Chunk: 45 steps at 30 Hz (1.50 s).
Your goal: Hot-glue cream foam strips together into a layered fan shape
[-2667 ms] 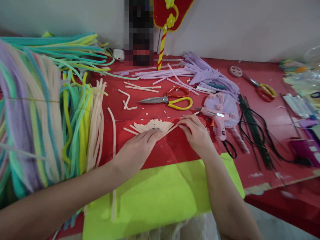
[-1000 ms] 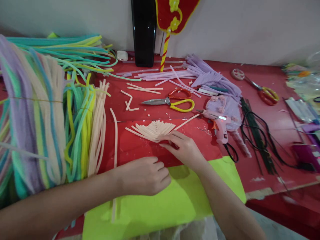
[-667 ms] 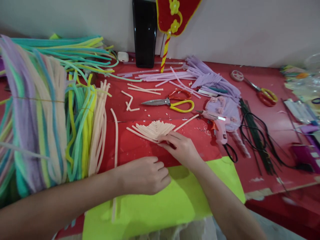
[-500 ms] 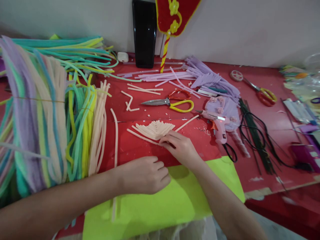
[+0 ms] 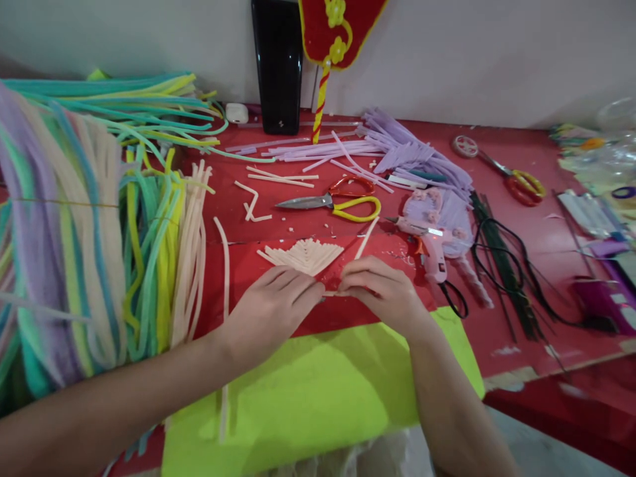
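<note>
Between my two hands runs a cream pipe cleaner (image 5: 366, 240), its far end sticking up past my right fingers and a short stretch showing between the fingertips. My left hand (image 5: 275, 306) is closed on its left part. My right hand (image 5: 381, 288) pinches it near the bend. Just beyond my hands lies a fan of cream pipe cleaners (image 5: 307, 256), set side by side in a V pattern on the red table (image 5: 248, 278). To the left a single long cream pipe cleaner (image 5: 225, 265) lies loose, crossing onto a lime-green sheet (image 5: 318, 397).
Scissors (image 5: 328, 204) lie beyond the fan. A pink glue gun (image 5: 433, 248) with a black cord rests to the right, by a lilac fan-shaped piece (image 5: 460, 218). Coloured pipe-cleaner bundles (image 5: 64, 232) fill the left. A black phone (image 5: 278, 66) leans against the wall.
My left hand has moved up and right to take hold of the pipe cleaner. My right hand has shifted right, and the pipe cleaner has come away from the fan's lower edge.
</note>
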Available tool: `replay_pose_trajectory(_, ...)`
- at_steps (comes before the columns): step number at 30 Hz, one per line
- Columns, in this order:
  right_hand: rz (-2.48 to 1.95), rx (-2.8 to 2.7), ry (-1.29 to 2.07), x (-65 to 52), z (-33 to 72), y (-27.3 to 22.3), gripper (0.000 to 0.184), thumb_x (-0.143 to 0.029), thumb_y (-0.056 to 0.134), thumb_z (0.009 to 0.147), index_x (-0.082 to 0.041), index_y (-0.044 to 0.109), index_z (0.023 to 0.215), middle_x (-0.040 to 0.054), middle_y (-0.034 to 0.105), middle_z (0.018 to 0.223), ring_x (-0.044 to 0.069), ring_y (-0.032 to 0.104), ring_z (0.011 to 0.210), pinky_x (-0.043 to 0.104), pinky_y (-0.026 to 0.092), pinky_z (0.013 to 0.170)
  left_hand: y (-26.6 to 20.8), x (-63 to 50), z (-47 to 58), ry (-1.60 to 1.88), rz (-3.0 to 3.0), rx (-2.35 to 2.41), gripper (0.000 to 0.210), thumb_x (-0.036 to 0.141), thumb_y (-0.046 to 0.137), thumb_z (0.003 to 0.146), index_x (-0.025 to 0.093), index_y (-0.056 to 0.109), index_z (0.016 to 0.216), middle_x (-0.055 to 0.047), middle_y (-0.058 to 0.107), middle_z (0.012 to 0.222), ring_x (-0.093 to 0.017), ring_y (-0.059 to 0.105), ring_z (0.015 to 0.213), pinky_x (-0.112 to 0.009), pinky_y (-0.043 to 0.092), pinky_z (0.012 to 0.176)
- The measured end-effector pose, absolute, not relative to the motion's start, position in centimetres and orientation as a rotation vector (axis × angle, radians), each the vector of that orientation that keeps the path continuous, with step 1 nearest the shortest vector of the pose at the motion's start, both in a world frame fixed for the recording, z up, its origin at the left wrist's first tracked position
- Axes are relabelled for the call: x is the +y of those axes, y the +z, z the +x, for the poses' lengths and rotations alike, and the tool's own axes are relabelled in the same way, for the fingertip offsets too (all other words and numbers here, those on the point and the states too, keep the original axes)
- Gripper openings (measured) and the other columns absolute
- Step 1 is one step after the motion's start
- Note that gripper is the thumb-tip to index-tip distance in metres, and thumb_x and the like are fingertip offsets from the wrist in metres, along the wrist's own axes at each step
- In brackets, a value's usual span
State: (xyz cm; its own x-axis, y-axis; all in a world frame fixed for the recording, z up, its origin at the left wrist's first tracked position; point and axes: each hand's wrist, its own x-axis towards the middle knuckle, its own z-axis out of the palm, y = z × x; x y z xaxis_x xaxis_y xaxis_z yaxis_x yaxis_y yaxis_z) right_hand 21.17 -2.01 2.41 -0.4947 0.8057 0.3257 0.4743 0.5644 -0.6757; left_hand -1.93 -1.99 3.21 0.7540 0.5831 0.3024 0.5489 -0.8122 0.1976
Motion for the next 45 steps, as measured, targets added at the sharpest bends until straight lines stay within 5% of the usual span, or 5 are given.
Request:
replay_pose_trajectory(21,-0.668,-1.912,1.378,-2.6,21.0,4.1,0.007,-0.018,0.065,0.084,-0.015,0.071,0.080,0.0048,0.067,0.079,0.009,0.065,0.073,0.018,0.053,0.067,4.7,-1.5,-2.2,0.736,2.621,0.231,0.023,0.014,0.038,0.097,0.014,0.061,0.097,-0.001,0.069,0.082,-0.011,0.059,0.073,-0.024,0.047,0.069)
replay_pose_trajectory(27,-0.757,-1.974,1.354,-2.2,21.4,4.1,0.005,-0.017,0.073,0.076,-0.016,0.073,0.081,0.0026,0.061,0.082,0.009,0.061,0.073,0.019,0.053,0.067,4.6,-1.6,-2.0,0.726,2.726,0.226,0.023,0.013,0.038,0.097,0.014,0.061,0.094,-0.001,0.068,0.081,-0.012,0.059,0.072,-0.025,0.048,0.068)
replay_pose_trajectory(45,-0.818,-2.098,1.187,-2.2,21.2,4.0,0.006,-0.017,0.067,0.082,-0.018,0.073,0.078,0.0026,0.062,0.081,0.009,0.059,0.077,0.021,0.050,0.072,3.9,-1.9,-2.2,0.616,2.842,0.226,0.018,0.012,0.043,0.095,0.015,0.060,0.100,0.000,0.066,0.081,-0.012,0.057,0.072,-0.026,0.046,0.066)
